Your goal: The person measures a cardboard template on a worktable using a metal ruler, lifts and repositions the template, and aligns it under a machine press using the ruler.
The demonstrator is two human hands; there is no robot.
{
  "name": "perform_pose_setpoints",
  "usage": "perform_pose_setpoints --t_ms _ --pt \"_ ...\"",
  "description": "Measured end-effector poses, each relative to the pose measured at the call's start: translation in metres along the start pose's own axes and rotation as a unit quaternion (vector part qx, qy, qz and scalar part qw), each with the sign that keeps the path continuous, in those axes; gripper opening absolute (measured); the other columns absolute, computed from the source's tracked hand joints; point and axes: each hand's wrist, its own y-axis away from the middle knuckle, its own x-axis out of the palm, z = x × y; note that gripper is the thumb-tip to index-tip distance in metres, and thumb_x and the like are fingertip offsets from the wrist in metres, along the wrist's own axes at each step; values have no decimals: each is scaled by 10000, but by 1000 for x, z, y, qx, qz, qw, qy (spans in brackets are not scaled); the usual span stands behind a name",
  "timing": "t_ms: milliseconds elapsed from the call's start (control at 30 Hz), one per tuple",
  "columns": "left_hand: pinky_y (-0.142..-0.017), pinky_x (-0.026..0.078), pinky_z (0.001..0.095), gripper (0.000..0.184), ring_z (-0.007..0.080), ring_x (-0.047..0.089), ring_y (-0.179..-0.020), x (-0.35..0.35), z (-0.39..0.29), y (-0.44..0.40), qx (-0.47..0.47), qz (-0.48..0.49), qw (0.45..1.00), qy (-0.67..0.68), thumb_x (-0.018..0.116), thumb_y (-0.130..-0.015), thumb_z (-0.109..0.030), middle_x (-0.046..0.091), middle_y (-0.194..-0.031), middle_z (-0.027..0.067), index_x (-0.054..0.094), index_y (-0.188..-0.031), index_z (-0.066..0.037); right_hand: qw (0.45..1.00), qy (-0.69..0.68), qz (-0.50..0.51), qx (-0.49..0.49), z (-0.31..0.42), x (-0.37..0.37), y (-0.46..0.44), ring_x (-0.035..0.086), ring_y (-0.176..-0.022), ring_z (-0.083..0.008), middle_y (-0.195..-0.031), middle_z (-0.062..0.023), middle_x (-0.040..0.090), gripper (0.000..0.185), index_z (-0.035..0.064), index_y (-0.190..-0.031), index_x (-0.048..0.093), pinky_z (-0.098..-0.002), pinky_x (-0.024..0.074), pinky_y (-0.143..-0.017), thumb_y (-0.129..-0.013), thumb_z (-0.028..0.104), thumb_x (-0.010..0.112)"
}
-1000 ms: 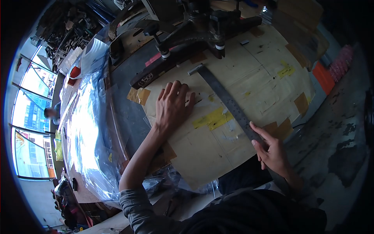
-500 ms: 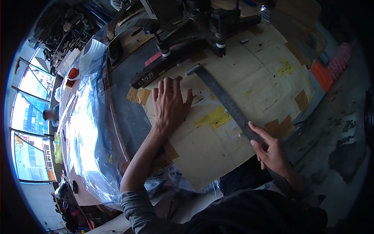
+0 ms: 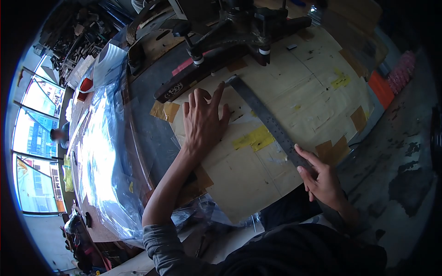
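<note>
A long, flat dark metal strip [image 3: 262,117] with small marks along it lies slantwise on a cream paper-covered board [image 3: 244,191]. My right hand [image 3: 323,181] grips its near end at the board's lower right edge, thumb and index finger on either side. My left hand [image 3: 202,120] rests palm down on the board, left of the strip, fingers spread. Its index finger is stretched toward a small pale piece [image 3: 227,82] at the strip's far end; the fingertip partly covers that piece, and I cannot tell if it touches. Yellow tape [image 3: 254,139] is stuck between hand and strip.
A dark metal clamp frame [image 3: 207,50] with screw feet spans the board's far side. Brown tape patches [image 3: 334,149] sit along the right edge. Clear plastic sheeting [image 3: 106,161] covers the table at left. Beyond it, near the windows, is another person [image 3: 60,135].
My left index finger has stretched forward to the small pale piece at the strip's far end. My right hand keeps its hold on the strip. The view has shifted slightly.
</note>
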Motion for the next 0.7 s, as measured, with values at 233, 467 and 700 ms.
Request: perform_pose_setpoints --t_ms 233,467,700 --pt "-766 374 395 552 253 469 -954 1 1 -2 -2 9 1000 15 607 -801 -232 443 -982 131 476 -1335 -179 1000 -12 4 10 2 0 0 493 -451 -38 -949 -65 661 446 91 -1363 441 -214 447 -385 -926 91 534" --pt "-782 381 406 543 256 467 -956 0 1 -2 -2 17 1000 16 604 -797 -227 437 -980 126 488 -1326 -196 999 -8 24 28 0 -3 0 500 -454 -39 -1016 -78 656 442 84 -1355 446 -215 452 -387 -922 75 534" --pt "-768 384 410 531 254 470 -950 3 1 -4 0 14 1000 11 608 -792 -238 437 -974 117 504 -1311 -188 1000 -15 8 9 1 -2 -1 505 -456 -38 -1077 -95 646 449 86 -1355 446 -213 454 -384 -916 65 539"
